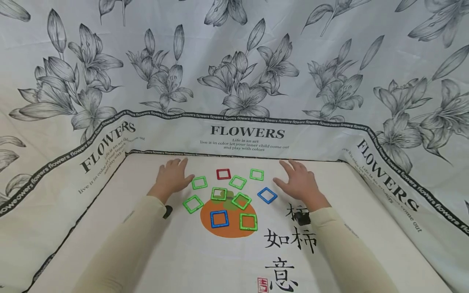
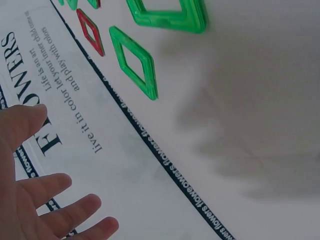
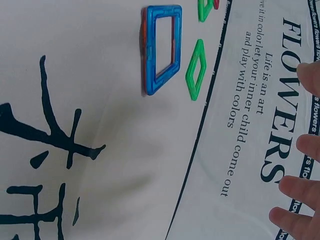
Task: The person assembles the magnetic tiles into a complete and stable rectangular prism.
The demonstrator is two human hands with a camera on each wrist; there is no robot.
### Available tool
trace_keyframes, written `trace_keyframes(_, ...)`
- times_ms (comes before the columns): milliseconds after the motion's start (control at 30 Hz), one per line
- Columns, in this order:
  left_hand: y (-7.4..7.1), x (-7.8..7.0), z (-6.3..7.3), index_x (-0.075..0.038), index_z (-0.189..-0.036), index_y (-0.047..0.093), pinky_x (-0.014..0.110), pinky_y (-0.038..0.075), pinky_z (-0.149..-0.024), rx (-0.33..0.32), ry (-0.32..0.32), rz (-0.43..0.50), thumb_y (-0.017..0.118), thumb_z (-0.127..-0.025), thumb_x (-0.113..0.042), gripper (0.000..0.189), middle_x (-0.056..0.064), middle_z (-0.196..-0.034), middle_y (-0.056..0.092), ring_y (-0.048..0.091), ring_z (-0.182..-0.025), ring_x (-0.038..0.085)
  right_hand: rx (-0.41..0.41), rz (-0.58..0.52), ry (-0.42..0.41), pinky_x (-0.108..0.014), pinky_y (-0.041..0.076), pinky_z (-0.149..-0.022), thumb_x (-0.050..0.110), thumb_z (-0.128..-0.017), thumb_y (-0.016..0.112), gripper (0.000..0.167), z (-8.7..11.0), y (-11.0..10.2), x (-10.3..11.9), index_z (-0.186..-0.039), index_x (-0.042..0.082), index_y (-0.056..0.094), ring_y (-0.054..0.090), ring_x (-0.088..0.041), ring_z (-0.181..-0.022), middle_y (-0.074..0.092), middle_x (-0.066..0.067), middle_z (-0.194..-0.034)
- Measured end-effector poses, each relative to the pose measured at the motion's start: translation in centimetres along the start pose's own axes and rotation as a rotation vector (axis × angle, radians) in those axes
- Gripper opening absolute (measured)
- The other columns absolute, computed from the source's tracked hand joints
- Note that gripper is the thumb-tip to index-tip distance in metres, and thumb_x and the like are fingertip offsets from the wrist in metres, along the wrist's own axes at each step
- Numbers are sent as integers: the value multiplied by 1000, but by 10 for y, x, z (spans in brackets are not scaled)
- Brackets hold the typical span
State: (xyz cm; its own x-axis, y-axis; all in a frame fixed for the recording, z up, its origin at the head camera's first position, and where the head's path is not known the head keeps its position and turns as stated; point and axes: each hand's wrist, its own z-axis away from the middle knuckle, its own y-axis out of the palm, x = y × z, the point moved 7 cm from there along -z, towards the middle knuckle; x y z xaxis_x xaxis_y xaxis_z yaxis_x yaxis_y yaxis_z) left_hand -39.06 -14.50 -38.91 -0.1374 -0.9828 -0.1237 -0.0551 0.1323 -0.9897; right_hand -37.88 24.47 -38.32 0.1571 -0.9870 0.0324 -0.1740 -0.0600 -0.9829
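My left hand is held at the far left of the table, fingers spread and holding nothing. Nearest to it lies a green square magnetic tile, apart from the thumb. On the far right, my right hand is likewise spread with nothing in it. A blue square magnetic tile lies to its left; in the right wrist view a red-orange edge shows beneath that blue tile. Between the hands lie several more open-framed tiles, mostly green, with a red tile at the back and another blue tile in front.
White cloth printed with an orange persimmon and black characters covers the table. Around the far and side edges rises a flower-printed curtain with a dark border. Dark wrist straps sit at both sleeves.
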Motion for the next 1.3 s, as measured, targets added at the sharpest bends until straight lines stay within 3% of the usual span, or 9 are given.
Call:
trace_keyframes(333, 8, -11, 13, -4, -148, 35, 61, 26, -114, -35, 53, -2, 55, -94, -45, 71, 21, -146, 45, 40, -136, 40, -19, -22, -44, -67, 38, -98, 58, -90, 50, 74, 13, -1, 16, -151, 19, 34, 36, -44, -137, 32, -19, -154)
trace_keyframes(600, 9, -21, 22, -5, -146, 40, 57, 33, -110, -51, 72, 14, 56, -93, -44, 68, 20, -145, 47, 43, -134, 39, -26, -28, -78, -66, 38, -99, 59, -89, 52, 74, 22, 6, 24, -150, 20, 36, 38, -43, -136, 34, -17, -153)
trace_keyframes(1000, 17, -35, 35, -6, -144, 44, 54, 40, -106, -29, 132, 88, 58, -92, -44, 65, 18, -141, 51, 48, -130, 38, -10, -82, -111, -66, 39, -99, 58, -89, 54, 72, 38, 7, 43, -149, 20, 39, 40, -42, -136, 37, -17, -152)
trace_keyframes(1300, 28, -45, 47, -8, -142, 47, 52, 42, -106, 22, 106, 145, 60, -91, -45, 64, 15, -140, 52, 49, -128, 35, -11, -112, -149, -61, 39, -101, 55, -88, 58, 70, 47, 12, 56, -147, 21, 42, 42, -38, -134, 42, -14, -150)
